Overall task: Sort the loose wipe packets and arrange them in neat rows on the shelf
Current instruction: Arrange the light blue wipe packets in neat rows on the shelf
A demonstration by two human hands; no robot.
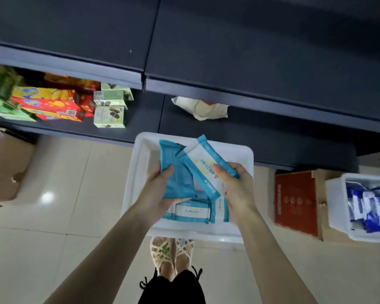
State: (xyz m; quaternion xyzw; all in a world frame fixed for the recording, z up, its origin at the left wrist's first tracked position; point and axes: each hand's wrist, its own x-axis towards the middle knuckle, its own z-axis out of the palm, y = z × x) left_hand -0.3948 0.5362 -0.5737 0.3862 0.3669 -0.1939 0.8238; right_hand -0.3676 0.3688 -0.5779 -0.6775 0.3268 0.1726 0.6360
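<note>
L hand [160, 189] fingers [168, 172] clamp teal packet [177, 172]; R hand [236, 187] fingers pinch white packet [203, 166] (long axis diagonal, pointing up-left).

My left forearm [112, 249] and right forearm [259, 249] are bare right down to the frame edge, same for my left hand [157, 194] and right hand [237, 189]. On my feet, cream sandals [162, 253] with an open, woven-looking cut-out upper, small green bits on the front of the left one and paler bits on the right. Black garment [173, 290] at the bottom edge, shorts or skirt I can't tell, with thin black cords [144, 284] hanging off each side.
</note>
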